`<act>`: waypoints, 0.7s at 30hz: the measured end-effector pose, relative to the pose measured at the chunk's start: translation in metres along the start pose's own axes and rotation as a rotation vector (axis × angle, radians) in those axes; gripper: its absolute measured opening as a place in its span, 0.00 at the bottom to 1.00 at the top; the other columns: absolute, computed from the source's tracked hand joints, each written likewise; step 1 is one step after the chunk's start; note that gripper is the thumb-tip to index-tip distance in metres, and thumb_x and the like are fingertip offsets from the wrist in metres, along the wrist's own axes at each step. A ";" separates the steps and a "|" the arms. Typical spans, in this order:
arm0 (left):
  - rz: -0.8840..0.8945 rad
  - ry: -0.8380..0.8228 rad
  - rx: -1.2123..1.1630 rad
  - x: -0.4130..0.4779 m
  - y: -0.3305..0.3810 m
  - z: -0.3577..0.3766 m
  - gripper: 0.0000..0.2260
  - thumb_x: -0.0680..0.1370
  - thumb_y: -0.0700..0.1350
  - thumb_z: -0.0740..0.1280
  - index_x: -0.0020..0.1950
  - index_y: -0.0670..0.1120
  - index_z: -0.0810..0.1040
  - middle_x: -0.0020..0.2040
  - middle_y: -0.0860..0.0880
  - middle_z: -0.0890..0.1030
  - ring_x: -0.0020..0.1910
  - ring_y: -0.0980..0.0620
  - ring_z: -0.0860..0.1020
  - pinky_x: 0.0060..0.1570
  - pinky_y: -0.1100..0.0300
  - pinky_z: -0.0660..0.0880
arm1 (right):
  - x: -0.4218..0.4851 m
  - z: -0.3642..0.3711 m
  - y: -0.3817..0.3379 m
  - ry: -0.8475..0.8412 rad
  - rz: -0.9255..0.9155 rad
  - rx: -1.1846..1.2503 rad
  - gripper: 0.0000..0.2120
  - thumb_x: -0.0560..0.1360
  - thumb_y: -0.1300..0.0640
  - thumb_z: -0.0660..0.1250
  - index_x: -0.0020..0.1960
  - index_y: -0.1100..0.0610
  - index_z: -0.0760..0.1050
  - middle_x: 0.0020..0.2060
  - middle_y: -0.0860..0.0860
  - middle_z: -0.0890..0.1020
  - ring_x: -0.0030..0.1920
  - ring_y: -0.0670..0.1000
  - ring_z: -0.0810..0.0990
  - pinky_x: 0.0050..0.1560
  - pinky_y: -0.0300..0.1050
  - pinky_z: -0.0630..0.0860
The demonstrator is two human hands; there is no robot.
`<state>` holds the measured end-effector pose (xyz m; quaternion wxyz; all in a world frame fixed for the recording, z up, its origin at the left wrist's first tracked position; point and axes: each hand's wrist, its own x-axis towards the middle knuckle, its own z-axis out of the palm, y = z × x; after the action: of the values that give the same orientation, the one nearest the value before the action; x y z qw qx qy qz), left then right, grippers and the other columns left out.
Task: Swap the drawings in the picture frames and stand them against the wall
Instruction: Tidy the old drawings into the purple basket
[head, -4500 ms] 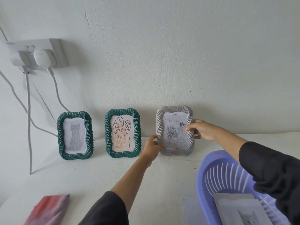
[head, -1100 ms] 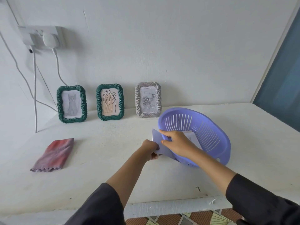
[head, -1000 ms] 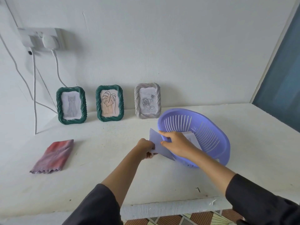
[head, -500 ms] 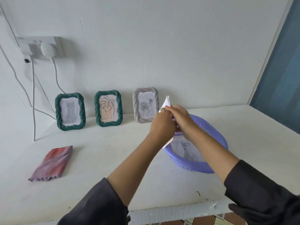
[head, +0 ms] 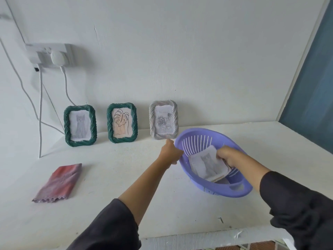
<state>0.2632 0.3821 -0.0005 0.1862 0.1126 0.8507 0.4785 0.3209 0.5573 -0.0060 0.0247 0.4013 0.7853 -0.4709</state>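
Gripping the loose stack of white paper drawings (head: 207,164) inside the slotted lilac plastic basket (head: 225,193), our right hand (head: 226,156) curls round them; our left hand (head: 170,152) clasps the rim with curled fingers. Tugging could crease sheets, or tip the basket into the grey rope-edged frame (head: 163,120) behind.

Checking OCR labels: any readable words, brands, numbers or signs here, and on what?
Handwriting atop the rose drawing in the grey frame: too blurred to read.
Cat drawing, leaf drawing, loose drawings in the purple basket, wall socket: no legible text.
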 end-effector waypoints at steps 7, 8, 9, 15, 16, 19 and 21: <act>-0.030 -0.069 -0.151 0.011 -0.005 0.003 0.22 0.77 0.34 0.62 0.70 0.43 0.63 0.55 0.40 0.74 0.39 0.49 0.76 0.28 0.63 0.77 | -0.015 0.010 -0.006 -0.077 -0.033 -0.677 0.28 0.77 0.54 0.62 0.72 0.63 0.57 0.62 0.58 0.72 0.62 0.59 0.73 0.53 0.47 0.73; -0.032 -0.072 -0.149 0.012 -0.006 0.003 0.22 0.77 0.34 0.62 0.70 0.43 0.63 0.55 0.40 0.74 0.42 0.48 0.76 0.29 0.63 0.77 | -0.014 0.013 -0.004 -0.084 -0.023 -0.674 0.33 0.76 0.51 0.64 0.73 0.62 0.53 0.67 0.59 0.68 0.66 0.60 0.70 0.59 0.48 0.71; -0.032 -0.075 -0.142 0.012 -0.006 0.003 0.22 0.77 0.34 0.62 0.70 0.43 0.63 0.54 0.40 0.74 0.43 0.47 0.76 0.30 0.62 0.77 | -0.015 0.016 -0.003 -0.097 -0.006 -0.627 0.38 0.74 0.48 0.65 0.74 0.62 0.50 0.71 0.59 0.64 0.68 0.60 0.67 0.61 0.50 0.70; -0.023 -0.080 -0.123 0.013 -0.005 0.002 0.22 0.77 0.33 0.61 0.70 0.43 0.63 0.54 0.41 0.74 0.45 0.47 0.76 0.28 0.64 0.77 | 0.000 0.042 0.004 -0.171 0.029 -0.738 0.62 0.63 0.33 0.69 0.72 0.56 0.26 0.76 0.58 0.45 0.75 0.62 0.50 0.73 0.58 0.55; -0.023 -0.081 -0.123 0.013 -0.005 0.002 0.22 0.77 0.33 0.61 0.70 0.43 0.63 0.54 0.41 0.74 0.45 0.47 0.76 0.27 0.65 0.77 | -0.001 0.044 0.004 -0.155 0.032 -0.798 0.61 0.64 0.32 0.67 0.72 0.55 0.25 0.75 0.59 0.44 0.75 0.63 0.48 0.73 0.58 0.54; -0.022 -0.081 -0.127 0.013 -0.005 0.003 0.21 0.77 0.33 0.61 0.69 0.43 0.63 0.56 0.40 0.74 0.46 0.46 0.76 0.26 0.65 0.77 | -0.009 0.046 0.004 -0.122 -0.010 -0.873 0.57 0.66 0.31 0.63 0.72 0.53 0.25 0.75 0.61 0.44 0.75 0.64 0.49 0.73 0.60 0.53; -0.023 -0.081 -0.138 0.014 -0.006 0.003 0.21 0.77 0.33 0.61 0.69 0.43 0.63 0.56 0.40 0.75 0.45 0.46 0.76 0.27 0.64 0.77 | -0.002 0.046 0.005 -0.141 -0.037 -0.869 0.56 0.66 0.30 0.63 0.72 0.52 0.26 0.75 0.61 0.46 0.75 0.64 0.51 0.73 0.60 0.54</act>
<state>0.2521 0.3866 -0.0101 0.2332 0.1091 0.8086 0.5291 0.3098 0.5218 -0.0344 0.2363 0.3065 0.9138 -0.1233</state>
